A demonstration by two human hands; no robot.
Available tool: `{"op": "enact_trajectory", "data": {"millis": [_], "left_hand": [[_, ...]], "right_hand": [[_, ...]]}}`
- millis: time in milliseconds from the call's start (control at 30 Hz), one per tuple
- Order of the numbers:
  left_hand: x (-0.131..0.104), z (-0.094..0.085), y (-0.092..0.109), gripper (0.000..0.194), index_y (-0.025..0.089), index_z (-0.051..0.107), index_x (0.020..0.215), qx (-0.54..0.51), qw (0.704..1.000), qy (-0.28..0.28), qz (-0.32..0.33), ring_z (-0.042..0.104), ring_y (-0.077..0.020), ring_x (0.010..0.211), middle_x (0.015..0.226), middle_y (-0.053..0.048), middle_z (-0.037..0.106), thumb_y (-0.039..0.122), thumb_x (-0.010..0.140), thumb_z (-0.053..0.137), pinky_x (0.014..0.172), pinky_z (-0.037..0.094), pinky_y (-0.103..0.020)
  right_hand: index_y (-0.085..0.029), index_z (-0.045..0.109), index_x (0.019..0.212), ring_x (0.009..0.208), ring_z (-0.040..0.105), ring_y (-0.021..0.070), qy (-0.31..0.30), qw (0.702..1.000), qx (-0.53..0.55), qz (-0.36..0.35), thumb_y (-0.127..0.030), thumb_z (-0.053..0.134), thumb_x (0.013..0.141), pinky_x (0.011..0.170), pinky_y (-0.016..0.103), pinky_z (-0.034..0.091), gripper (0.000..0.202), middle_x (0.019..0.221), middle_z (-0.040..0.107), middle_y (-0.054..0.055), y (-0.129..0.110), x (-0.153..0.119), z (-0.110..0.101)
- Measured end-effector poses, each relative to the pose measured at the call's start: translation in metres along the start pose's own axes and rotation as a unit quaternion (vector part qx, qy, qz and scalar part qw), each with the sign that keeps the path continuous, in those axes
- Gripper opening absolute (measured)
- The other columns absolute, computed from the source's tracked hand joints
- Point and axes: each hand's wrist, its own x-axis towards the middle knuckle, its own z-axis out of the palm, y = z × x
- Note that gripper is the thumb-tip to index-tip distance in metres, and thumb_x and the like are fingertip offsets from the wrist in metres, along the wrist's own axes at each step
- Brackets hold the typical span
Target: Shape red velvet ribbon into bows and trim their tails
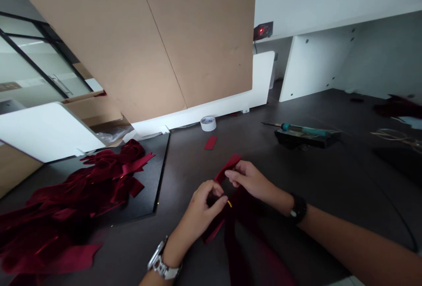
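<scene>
A dark red velvet bow (pixel 238 215) lies on the dark table at the lower middle, its long tails running toward the bottom edge. My left hand (pixel 206 202) is closed on the bow near its centre, thumb and fingers beside a small gold tie (pixel 230 204). Pinched in my right hand (pixel 245 177) is the bow's upper loop. Beyond the bow, a small red rectangular piece (pixel 210 143) rests flat on the table.
Many red velvet bows (pixel 108 185) are heaped at the left. A white tape roll (pixel 208 123) stands near the back panel. On the right, a soldering iron (pixel 303 129) lies across a black box (pixel 296 140), its cable trailing forward. Glasses (pixel 392 135) sit farther right.
</scene>
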Motion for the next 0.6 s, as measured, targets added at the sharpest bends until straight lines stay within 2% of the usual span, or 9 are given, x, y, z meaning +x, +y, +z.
{"op": "enact_trajectory", "data": {"millis": [33, 100, 167, 233, 333, 467, 533, 600], "left_hand": [[0.000, -0.002, 0.000, 0.018, 0.018, 0.056, 0.092, 0.026, 0.999, -0.026, 0.004, 0.052, -0.0194, 0.091, 0.095, -0.005, 0.059, 0.032, 0.081, 0.061, 0.084, 0.039, -0.031], [-0.002, -0.005, -0.002, 0.032, 0.021, 0.057, 0.104, 0.084, 0.994, -0.070, -0.002, 0.047, -0.0234, 0.104, 0.110, -0.006, 0.056, 0.027, 0.074, 0.068, 0.093, 0.035, -0.037], [-0.003, -0.007, -0.003, 0.036, 0.021, 0.057, 0.107, 0.129, 0.987, -0.090, -0.014, 0.044, -0.0251, 0.106, 0.113, -0.006, 0.053, 0.026, 0.073, 0.069, 0.095, 0.034, -0.041], [-0.004, -0.009, -0.005, 0.031, 0.020, 0.057, 0.103, 0.150, 0.984, -0.096, -0.021, 0.045, -0.0247, 0.103, 0.109, -0.006, 0.053, 0.027, 0.074, 0.067, 0.093, 0.035, -0.041], [-0.004, -0.013, -0.004, 0.028, 0.018, 0.058, 0.095, 0.154, 0.981, -0.114, -0.022, 0.045, -0.0238, 0.098, 0.102, -0.005, 0.053, 0.029, 0.072, 0.069, 0.089, 0.037, -0.039], [-0.005, -0.014, -0.002, 0.038, 0.019, 0.058, 0.101, 0.131, 0.979, -0.158, 0.007, 0.045, -0.0230, 0.100, 0.105, -0.005, 0.053, 0.021, 0.065, 0.070, 0.091, 0.037, -0.037], [-0.005, -0.012, -0.002, 0.036, 0.018, 0.056, 0.102, 0.123, 0.981, -0.148, 0.019, 0.046, -0.0212, 0.098, 0.102, -0.004, 0.054, 0.014, 0.067, 0.063, 0.090, 0.037, -0.034], [-0.005, -0.009, -0.004, 0.028, 0.017, 0.053, 0.096, 0.112, 0.986, -0.121, 0.012, 0.048, -0.0177, 0.089, 0.095, -0.002, 0.056, 0.011, 0.069, 0.056, 0.082, 0.038, -0.030]], "right_hand": [[-0.014, 0.055, 0.074, 0.053, 0.044, 0.0083, -0.018, 1.000, -0.001, 0.008, -0.043, 0.059, 0.080, 0.053, 0.022, 0.038, 0.029, 0.061, 0.050, -0.002, -0.001, 0.002, -0.003], [-0.014, 0.056, 0.074, 0.058, 0.048, 0.0090, -0.074, 0.997, -0.005, 0.034, -0.038, 0.058, 0.081, 0.057, 0.022, 0.040, 0.026, 0.065, 0.054, 0.000, -0.001, 0.003, -0.008], [-0.013, 0.058, 0.079, 0.063, 0.052, 0.0104, -0.135, 0.989, -0.014, 0.065, -0.034, 0.058, 0.081, 0.063, 0.023, 0.042, 0.021, 0.072, 0.059, 0.002, 0.001, 0.003, -0.009], [-0.012, 0.059, 0.082, 0.069, 0.055, 0.0116, -0.176, 0.981, -0.036, 0.072, -0.030, 0.058, 0.080, 0.067, 0.025, 0.043, 0.018, 0.078, 0.061, 0.003, 0.004, 0.002, -0.008], [-0.013, 0.057, 0.082, 0.072, 0.054, 0.0119, -0.194, 0.977, -0.070, 0.050, -0.024, 0.059, 0.078, 0.068, 0.025, 0.043, 0.012, 0.081, 0.059, 0.003, 0.008, 0.000, -0.005], [-0.013, 0.055, 0.081, 0.072, 0.054, 0.0120, -0.200, 0.976, -0.070, 0.052, -0.023, 0.058, 0.078, 0.068, 0.025, 0.044, 0.011, 0.080, 0.058, 0.002, 0.010, 0.001, -0.004], [-0.013, 0.055, 0.082, 0.073, 0.055, 0.0122, -0.207, 0.975, -0.059, 0.057, -0.024, 0.058, 0.079, 0.070, 0.025, 0.044, 0.012, 0.081, 0.059, 0.002, 0.011, 0.001, -0.005], [-0.013, 0.057, 0.085, 0.076, 0.057, 0.0130, -0.214, 0.974, -0.052, 0.056, -0.026, 0.058, 0.080, 0.073, 0.027, 0.045, 0.014, 0.084, 0.061, 0.004, 0.011, 0.001, -0.006]]}}
